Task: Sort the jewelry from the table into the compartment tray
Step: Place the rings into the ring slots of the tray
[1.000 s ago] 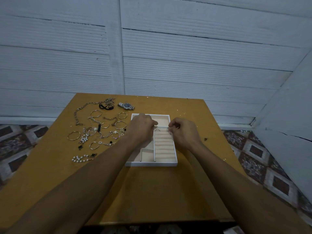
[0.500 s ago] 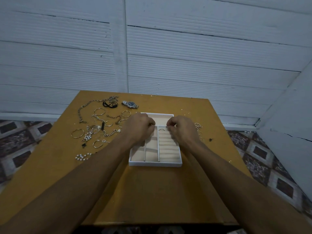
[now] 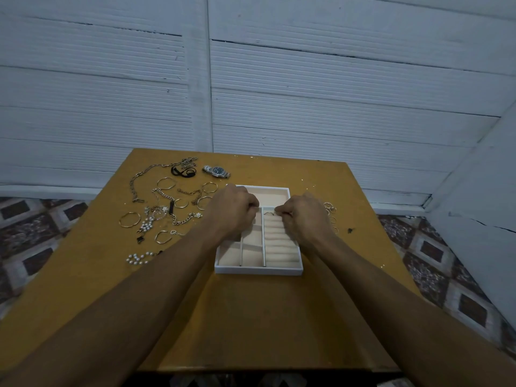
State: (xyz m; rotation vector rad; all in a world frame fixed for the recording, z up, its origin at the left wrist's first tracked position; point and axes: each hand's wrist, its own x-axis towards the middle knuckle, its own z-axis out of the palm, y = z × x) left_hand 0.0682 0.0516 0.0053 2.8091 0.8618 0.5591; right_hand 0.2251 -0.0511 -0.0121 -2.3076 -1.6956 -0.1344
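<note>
Right hand [image 3: 304, 219]: fingers curled, tips drawn together at the right edge of a ring [image 3: 269, 213]. The contact is too small to tell whether they pinch it or only touch it. Left hand [image 3: 231, 210]: fingers curled under, tips hidden behind the knuckles, so I cannot tell whether they hold anything. The ring stands in the farthest slot of the ring rolls [image 3: 280, 244], which fill the right section of the tray [image 3: 258, 270]. Both hands hang over the tray's far half, close together, with the ring between them. The tray is white with a cream lining. Left of the rolls it has two narrow columns of small compartments, and one wide compartment runs across the far end. It sits on a yellow table [image 3: 251, 317]. Loose jewelry lies on the table left of the tray: a watch [image 3: 217, 171] at the far edge, a black cord [image 3: 183, 172] beside it, a long chain [image 3: 139, 180], several hoops [image 3: 130, 219], a pearl cluster [image 3: 146, 225] and a pearl bracelet [image 3: 136, 258] nearest the person. A few more small rings [image 3: 329, 208] lie just right of the tray, partly behind the right hand.
</note>
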